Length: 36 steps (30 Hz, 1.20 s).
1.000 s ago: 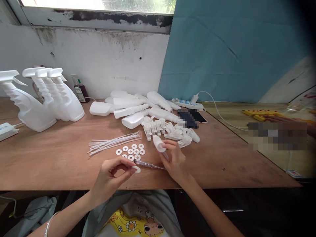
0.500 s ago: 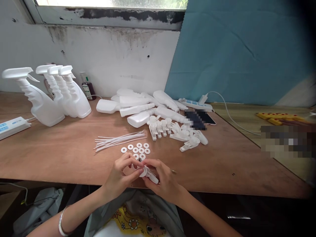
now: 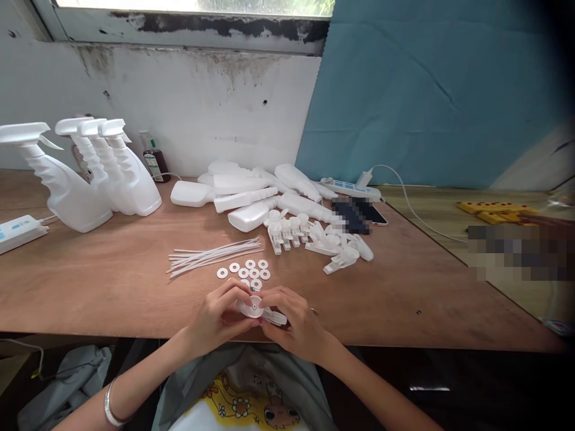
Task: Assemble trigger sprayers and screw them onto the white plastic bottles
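Near the table's front edge, a white plastic spray trigger head (image 3: 255, 306) is held between both hands, its round collar facing up toward me. My left hand (image 3: 222, 311) grips it from the left, thumb below and fingers on top. From the right, my right hand (image 3: 291, 316) closes around the narrower nozzle end. Just beyond the fingertips lie several flat white ring washers (image 3: 250, 273), partly covered by the left fingers. A bundle of thin white tubes (image 3: 211, 256) rests behind the washers. More white trigger heads (image 3: 291, 230) are grouped beyond, to the right.
White bottles (image 3: 251, 194) lie piled at the back. Several assembled spray bottles (image 3: 130, 170) stand at the left, near a dark bottle (image 3: 156, 163) and a power strip (image 3: 22, 232). Another power strip (image 3: 353, 189) and a phone (image 3: 372, 212) are at the back right.
The trigger head has been turned so its round collar now faces up, and the nozzle end lies flatter. Both hands still hold it. The whole view has shifted slightly.
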### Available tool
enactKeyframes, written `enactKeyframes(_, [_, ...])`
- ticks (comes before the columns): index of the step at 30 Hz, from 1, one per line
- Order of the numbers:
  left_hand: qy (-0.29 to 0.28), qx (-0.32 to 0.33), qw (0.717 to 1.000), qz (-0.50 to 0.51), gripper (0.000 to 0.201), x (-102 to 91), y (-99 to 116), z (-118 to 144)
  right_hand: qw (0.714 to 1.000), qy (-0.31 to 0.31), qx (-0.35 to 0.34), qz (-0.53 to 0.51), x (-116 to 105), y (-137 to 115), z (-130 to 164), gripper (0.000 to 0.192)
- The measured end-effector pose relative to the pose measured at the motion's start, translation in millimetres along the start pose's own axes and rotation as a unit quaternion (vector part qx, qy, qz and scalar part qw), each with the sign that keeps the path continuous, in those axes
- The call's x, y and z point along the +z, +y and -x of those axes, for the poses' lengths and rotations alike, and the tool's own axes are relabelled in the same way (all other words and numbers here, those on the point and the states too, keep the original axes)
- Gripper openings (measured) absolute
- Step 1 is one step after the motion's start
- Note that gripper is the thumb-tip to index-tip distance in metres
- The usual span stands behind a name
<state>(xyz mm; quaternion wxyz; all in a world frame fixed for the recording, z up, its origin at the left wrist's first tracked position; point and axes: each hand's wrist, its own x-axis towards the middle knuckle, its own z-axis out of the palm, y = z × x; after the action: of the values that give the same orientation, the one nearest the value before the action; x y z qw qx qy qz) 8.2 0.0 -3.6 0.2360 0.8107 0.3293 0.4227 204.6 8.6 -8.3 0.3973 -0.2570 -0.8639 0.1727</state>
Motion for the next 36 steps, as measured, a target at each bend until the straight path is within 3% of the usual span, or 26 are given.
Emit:
enactKeyframes(8, [0.019,0.065,0.996,-0.049,0.012,1.4,-0.7,2.4,0.99,-0.019,-0.053,0.133,1.1,2.6,2.4,0.029])
enactKeyframes(19, [0.008,0.052,0.995,-0.088,0.016,1.8,0.0,4.3,0.989,-0.041,-0.029,0.142,0.0,-0.6,-0.5,0.026])
enactKeyframes(36, [-0.035,0.137,0.976,-0.167,0.008,-6.8,-7.7,-2.6,0.99,-0.05,-0.033,0.124,1.3,3.3,-4.3,0.012])
